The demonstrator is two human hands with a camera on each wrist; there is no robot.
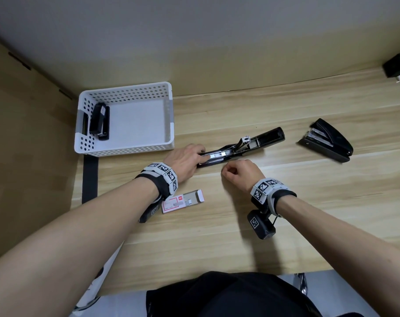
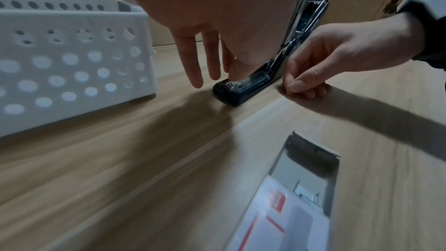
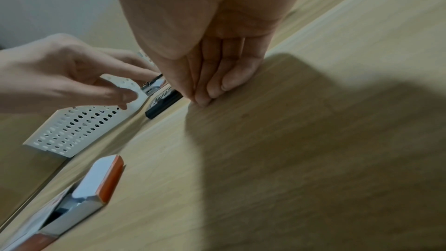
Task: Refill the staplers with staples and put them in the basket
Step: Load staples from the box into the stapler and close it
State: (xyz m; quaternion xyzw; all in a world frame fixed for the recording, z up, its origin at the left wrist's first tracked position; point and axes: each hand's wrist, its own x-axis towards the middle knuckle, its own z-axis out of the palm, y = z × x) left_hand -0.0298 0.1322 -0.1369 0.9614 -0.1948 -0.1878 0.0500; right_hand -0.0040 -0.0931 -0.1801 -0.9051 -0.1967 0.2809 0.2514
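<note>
Black stapler, head view: the open stapler (image 1: 240,146) lies flung flat on the desk (image 1: 240,225), long axis running from near-left to far-right, just right of the white basket (image 1: 125,147).
Left hand, head view: left hand (image 1: 185,161) sits at the stapler's near-left end, fingertips on the open magazine, so it's the closer one.
Right hand, head view: right hand (image 1: 242,173) is clenched loosely just in front of the stapler's middle; can't tell if it holds staples.
Left wrist view: fingers (image 2: 193,60) hang straight, one touching the magazine tip.
Right wrist view: curled fingers (image 3: 217,75) rest on the desk; staple box (image 3: 96,184) lies open nearer me.
Guess: lid closes leftward next.
</note>
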